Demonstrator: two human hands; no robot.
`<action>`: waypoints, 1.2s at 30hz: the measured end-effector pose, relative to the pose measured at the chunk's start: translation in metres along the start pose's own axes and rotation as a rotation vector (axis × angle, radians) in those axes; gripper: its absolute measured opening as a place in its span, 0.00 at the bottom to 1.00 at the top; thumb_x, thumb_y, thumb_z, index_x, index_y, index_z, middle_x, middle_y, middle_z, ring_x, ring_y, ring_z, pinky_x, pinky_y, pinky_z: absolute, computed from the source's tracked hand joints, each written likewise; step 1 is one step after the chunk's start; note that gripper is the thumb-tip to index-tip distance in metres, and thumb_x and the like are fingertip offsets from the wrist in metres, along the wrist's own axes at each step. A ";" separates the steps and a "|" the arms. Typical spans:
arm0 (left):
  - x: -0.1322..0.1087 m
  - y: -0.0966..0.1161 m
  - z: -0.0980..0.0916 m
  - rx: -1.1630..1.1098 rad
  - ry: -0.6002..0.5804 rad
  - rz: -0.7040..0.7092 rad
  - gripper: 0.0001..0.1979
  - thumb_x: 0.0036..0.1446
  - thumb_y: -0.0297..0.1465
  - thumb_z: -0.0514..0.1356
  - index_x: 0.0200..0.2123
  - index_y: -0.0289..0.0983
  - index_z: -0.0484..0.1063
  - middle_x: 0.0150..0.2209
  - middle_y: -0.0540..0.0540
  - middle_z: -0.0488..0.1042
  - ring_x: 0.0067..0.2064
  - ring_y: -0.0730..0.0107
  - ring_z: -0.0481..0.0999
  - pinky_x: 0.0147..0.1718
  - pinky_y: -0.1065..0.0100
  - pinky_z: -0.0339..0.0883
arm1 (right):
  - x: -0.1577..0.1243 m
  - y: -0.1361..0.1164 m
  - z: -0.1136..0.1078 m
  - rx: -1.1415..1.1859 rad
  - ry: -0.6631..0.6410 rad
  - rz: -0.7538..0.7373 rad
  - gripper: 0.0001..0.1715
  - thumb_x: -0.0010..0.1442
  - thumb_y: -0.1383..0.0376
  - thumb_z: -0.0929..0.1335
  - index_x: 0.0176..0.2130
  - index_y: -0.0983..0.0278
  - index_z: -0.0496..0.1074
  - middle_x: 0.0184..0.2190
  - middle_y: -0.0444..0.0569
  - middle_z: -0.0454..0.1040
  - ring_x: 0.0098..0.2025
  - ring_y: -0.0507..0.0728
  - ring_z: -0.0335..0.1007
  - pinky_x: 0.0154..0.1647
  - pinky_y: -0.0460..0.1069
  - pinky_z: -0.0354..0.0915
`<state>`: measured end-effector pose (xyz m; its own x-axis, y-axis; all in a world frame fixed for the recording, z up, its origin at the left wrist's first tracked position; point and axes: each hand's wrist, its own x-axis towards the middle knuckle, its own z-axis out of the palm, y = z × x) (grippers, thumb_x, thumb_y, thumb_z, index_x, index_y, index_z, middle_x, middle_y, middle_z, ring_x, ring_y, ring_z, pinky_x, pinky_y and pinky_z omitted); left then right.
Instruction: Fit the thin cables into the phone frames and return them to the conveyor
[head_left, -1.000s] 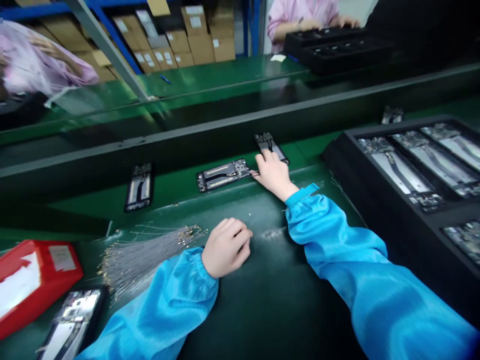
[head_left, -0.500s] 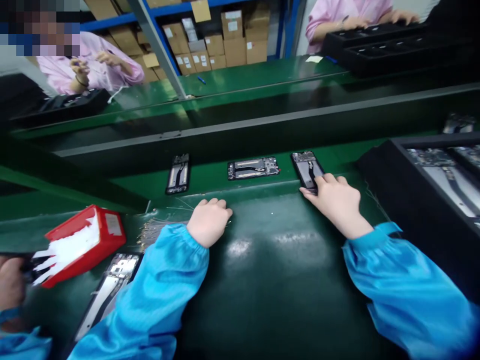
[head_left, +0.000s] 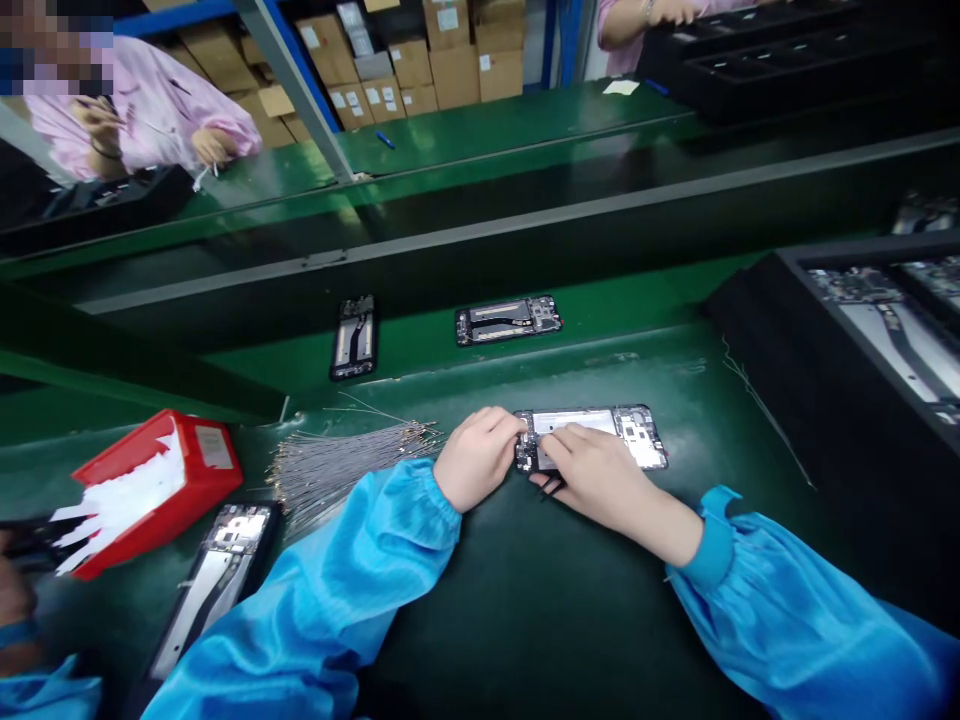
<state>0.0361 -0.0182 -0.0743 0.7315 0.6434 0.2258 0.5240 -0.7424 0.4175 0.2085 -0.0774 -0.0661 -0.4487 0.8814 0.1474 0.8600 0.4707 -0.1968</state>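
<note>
Left hand (head_left: 481,458), right hand (head_left: 596,480) on phone frame (head_left: 628,432), fingers bent, grip unclear. Near tabletop's (head_left: 510,620) far edge: cable bundle (head_left: 337,465), red bin (head_left: 196,488) left; black tray (head_left: 795,370) right.

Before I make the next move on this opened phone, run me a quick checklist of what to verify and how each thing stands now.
1. Opened phone flat on the bench, inner side up: ok.
2. Left hand at the phone's left end: ok, fingertips there.
3. Right hand at the phone: ok, fingers over its left half.
4. Parts under the fingertips seated: cannot tell, the fingers hide them.
5. Left sleeve clear of the bundle of thin grey cables: cannot tell, they overlap in view.
6. Two other opened phones, upright one and sideways one, apart from the hands: ok.
</note>
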 end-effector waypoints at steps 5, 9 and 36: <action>-0.008 -0.002 -0.004 -0.071 0.059 -0.076 0.08 0.54 0.23 0.51 0.37 0.36 0.67 0.37 0.46 0.67 0.37 0.72 0.69 0.36 0.71 0.67 | 0.014 0.010 -0.011 0.544 0.203 0.087 0.03 0.57 0.68 0.61 0.32 0.63 0.64 0.34 0.49 0.66 0.39 0.56 0.63 0.38 0.51 0.62; -0.012 0.001 -0.004 0.052 0.016 -0.073 0.07 0.56 0.26 0.50 0.31 0.36 0.68 0.32 0.47 0.67 0.34 0.71 0.67 0.34 0.70 0.65 | 0.016 0.014 -0.009 0.834 0.272 0.162 0.09 0.62 0.65 0.58 0.36 0.62 0.66 0.37 0.49 0.66 0.42 0.55 0.64 0.44 0.52 0.61; -0.011 0.004 -0.001 0.195 0.001 -0.015 0.10 0.58 0.27 0.49 0.28 0.35 0.68 0.27 0.47 0.66 0.30 0.70 0.65 0.30 0.70 0.61 | 0.008 0.010 0.002 0.853 0.204 0.290 0.07 0.56 0.67 0.65 0.38 0.62 0.67 0.35 0.48 0.72 0.37 0.54 0.71 0.35 0.49 0.68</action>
<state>0.0291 -0.0279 -0.0744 0.7227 0.6545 0.2222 0.6092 -0.7550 0.2427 0.2127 -0.0660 -0.0688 -0.1224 0.9836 0.1323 0.4256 0.1725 -0.8883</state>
